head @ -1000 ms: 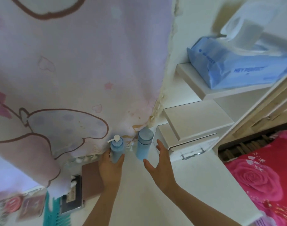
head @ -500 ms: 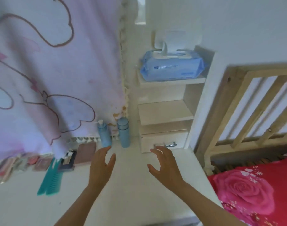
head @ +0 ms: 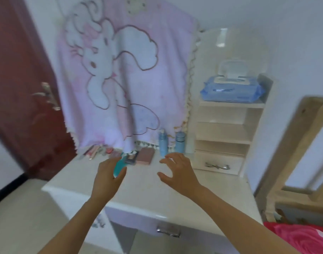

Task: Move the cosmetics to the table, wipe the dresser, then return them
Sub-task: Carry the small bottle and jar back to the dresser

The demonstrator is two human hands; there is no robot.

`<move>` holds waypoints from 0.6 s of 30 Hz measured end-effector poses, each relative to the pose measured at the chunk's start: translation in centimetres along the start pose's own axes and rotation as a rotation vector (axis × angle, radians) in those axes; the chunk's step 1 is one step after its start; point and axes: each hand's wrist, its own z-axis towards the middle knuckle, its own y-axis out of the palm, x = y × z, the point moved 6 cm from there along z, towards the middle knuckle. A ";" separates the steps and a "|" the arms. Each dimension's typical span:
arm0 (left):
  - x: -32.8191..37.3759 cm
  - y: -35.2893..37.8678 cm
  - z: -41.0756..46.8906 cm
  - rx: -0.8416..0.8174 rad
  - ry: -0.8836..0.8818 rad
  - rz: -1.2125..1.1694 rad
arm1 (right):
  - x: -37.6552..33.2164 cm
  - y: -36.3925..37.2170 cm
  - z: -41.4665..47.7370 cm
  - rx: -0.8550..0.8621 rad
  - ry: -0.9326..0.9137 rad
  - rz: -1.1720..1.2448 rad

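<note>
**Cosmetics lined along the back edge, both hands empty in front**

Cosmetics in a row at the rear of the dresser top [head: 175, 197], against the hem of the pink blanket [head: 120, 70]. From the right: capped blue bottle [head: 180, 143] and pump bottle [head: 163, 143], both upright, just apart. Then brown palette [head: 145, 156] lying flat, small dark compact [head: 131, 157] touching its left side, teal comb [head: 119, 166] with long axis running toward the front edge, and a blurred cluster of tubes and small pots [head: 98, 151] farthest left.

Left hand [head: 109, 177] open, fingers loosely curled, holding nothing; overlaps the near end of the comb, contact not clear. Right hand [head: 177, 170] open, fingers spread, holding nothing; fingertips just short of the pump bottle's base.

Judgement: bottles lie straight ahead of the right hand, flat items ahead of the left. Upright bottles suit a side wrap; comb suits a pinch across its narrow width. Wet-wipe pack [head: 231, 90] on the side shelf, well apart from both hands.
</note>
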 end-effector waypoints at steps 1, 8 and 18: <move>-1.1 -2.3 -0.9 0.049 -0.034 0.025 | -2.0 1.1 0.7 -0.015 -0.042 0.046; -9.7 -20.5 -12.1 0.351 -0.287 0.184 | -22.3 7.8 3.7 -0.126 -0.318 0.368; -16.3 -40.7 -36.8 0.658 -0.663 0.387 | -51.3 8.6 -2.4 -0.256 -0.688 0.666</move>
